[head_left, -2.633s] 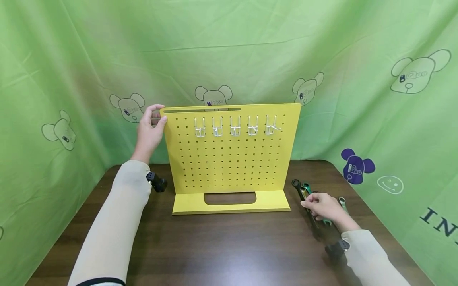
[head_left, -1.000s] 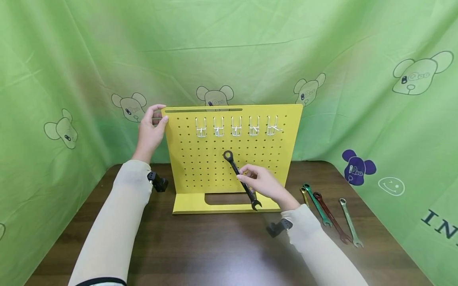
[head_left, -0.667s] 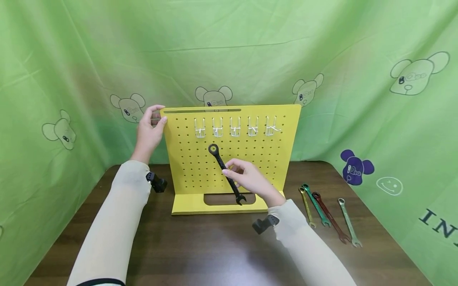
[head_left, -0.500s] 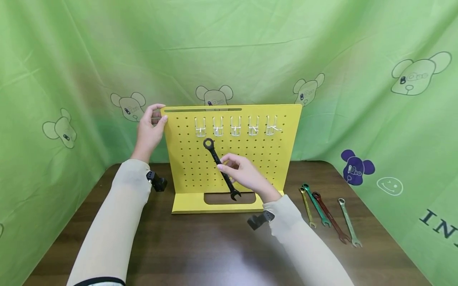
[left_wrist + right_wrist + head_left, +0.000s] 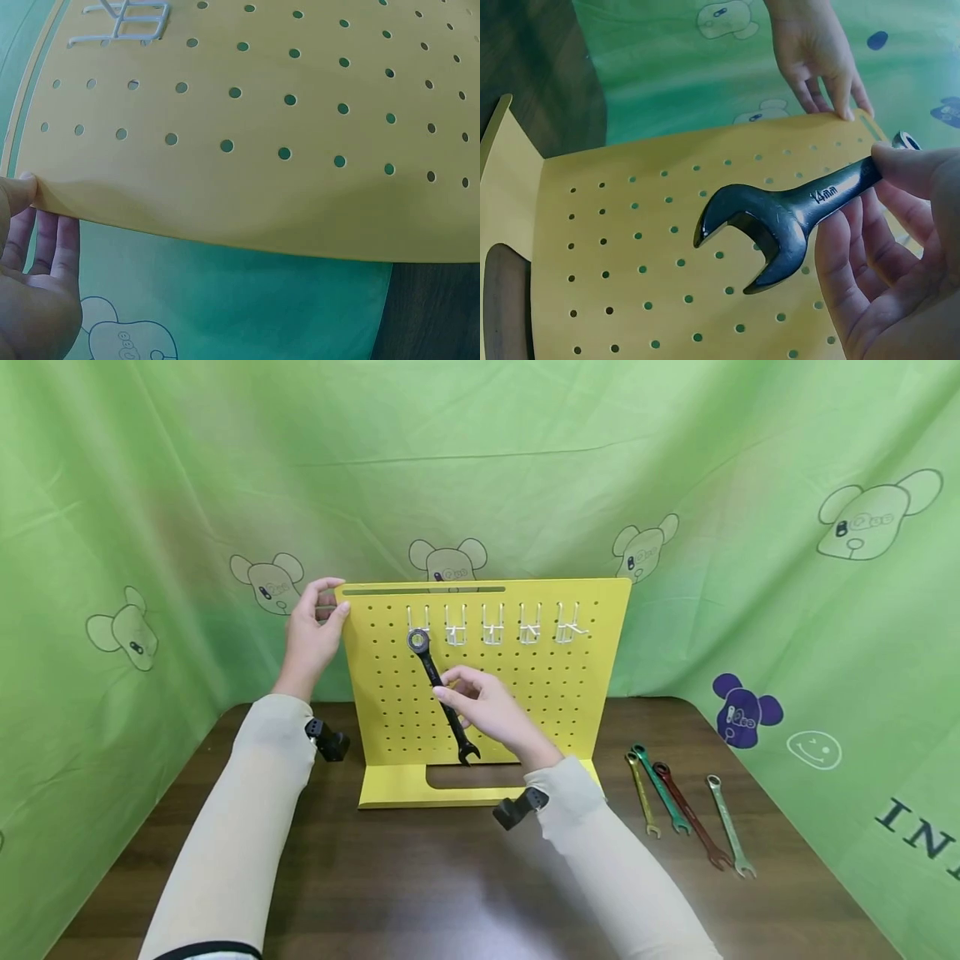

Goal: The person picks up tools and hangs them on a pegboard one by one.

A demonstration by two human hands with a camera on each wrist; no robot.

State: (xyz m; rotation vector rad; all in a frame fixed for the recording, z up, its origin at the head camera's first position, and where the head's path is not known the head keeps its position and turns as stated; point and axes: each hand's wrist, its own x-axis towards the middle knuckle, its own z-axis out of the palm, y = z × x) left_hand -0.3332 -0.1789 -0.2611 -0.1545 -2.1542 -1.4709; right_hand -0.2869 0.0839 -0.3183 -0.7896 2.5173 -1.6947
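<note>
A yellow pegboard [image 5: 480, 710] stands upright with several white wire hooks [image 5: 492, 627] along its upper part. My left hand [image 5: 313, 631] pinches its top left corner, thumb in front and fingers behind; the left wrist view shows that hand [image 5: 37, 277] at the board's edge. My right hand [image 5: 483, 706] pinches a black wrench [image 5: 440, 693] by the middle. The wrench tilts, its ring end up in front of the leftmost hook, covering that hook's lower part. In the right wrist view, "14mm" is marked beside the wrench's open jaw, near my right hand [image 5: 892, 255].
On the brown table [image 5: 420, 877], right of the board, lie a yellow wrench [image 5: 642, 797], a green wrench [image 5: 662, 789], a red wrench [image 5: 692, 814] and a silvery wrench [image 5: 729, 827]. A green cloth [image 5: 480, 468] with printed mouse heads hangs behind and at both sides.
My right hand took the black wrench from the tools at the right, carried it left across the board and raised it to the leftmost hook. My left hand has stayed at the corner.
</note>
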